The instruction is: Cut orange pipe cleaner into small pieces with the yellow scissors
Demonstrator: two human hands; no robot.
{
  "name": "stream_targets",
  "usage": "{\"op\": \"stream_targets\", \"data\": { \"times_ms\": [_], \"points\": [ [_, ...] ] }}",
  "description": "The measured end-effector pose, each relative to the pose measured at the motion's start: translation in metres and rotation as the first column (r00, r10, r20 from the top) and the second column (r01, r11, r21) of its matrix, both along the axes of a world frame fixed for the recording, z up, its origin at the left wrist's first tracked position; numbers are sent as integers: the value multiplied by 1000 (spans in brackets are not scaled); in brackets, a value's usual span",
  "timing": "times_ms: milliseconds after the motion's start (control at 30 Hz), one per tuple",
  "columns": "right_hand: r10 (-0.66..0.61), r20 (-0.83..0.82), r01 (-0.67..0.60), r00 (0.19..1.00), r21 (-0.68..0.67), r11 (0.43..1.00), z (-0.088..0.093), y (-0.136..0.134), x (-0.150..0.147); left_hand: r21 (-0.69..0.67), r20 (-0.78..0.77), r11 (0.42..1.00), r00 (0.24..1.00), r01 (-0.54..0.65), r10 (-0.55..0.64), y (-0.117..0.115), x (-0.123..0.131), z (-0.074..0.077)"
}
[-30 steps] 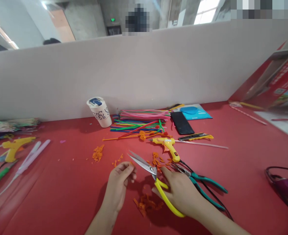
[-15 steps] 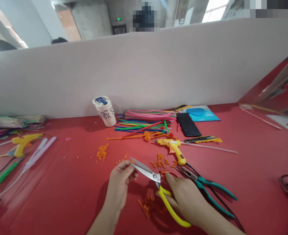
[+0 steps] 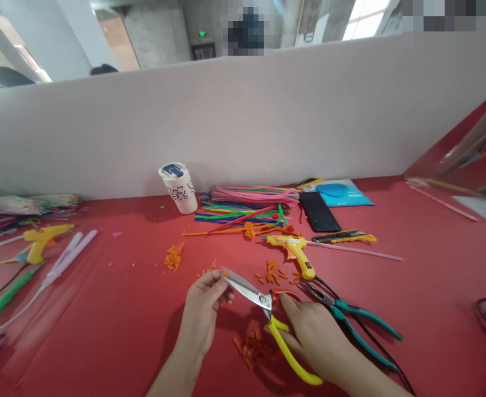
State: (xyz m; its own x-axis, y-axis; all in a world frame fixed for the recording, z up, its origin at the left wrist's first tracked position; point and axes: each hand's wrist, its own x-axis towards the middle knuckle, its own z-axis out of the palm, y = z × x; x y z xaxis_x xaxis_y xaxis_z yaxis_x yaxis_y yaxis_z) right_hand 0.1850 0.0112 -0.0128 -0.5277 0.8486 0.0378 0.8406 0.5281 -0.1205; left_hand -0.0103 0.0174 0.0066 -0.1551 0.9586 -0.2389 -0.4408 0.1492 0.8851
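My right hand (image 3: pixel 313 333) is wrapped round the handles of a pair of scissors (image 3: pixel 249 291), one handle orange-red and the other yellow. The blades point left and their tips meet the fingers of my left hand (image 3: pixel 205 298). Between that thumb and forefinger is a small orange piece (image 3: pixel 226 274), mostly hidden by fingers and blades. Below the scissors lies a heap of orange cut pieces (image 3: pixel 255 347). Small orange pieces (image 3: pixel 271 273) are scattered beyond the blades, and a pile of fine orange bits (image 3: pixel 174 257) sits farther left.
Beyond my hands lie a yellow glue gun (image 3: pixel 292 251), pipe cleaners (image 3: pixel 251 196), a phone (image 3: pixel 319 212) and a utility knife (image 3: pixel 344 236). Pliers (image 3: pixel 350 317) lie by my right forearm. A white cup (image 3: pixel 179 190) stands near the partition (image 3: pixel 234 121). Another glue gun (image 3: pixel 42 240) is at left.
My hands and the scissors hold nearly the same pose. The whole view has shifted very slightly; nothing has been taken hold of or let go.
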Motion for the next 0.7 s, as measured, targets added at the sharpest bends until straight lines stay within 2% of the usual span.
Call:
{"op": "stream_targets", "data": {
  "times_ms": [700],
  "points": [
    [22,16,-22,1000,22,1000,-4,1,0,14,17,999,999,34,-35,-1,0,0]
  ]
}}
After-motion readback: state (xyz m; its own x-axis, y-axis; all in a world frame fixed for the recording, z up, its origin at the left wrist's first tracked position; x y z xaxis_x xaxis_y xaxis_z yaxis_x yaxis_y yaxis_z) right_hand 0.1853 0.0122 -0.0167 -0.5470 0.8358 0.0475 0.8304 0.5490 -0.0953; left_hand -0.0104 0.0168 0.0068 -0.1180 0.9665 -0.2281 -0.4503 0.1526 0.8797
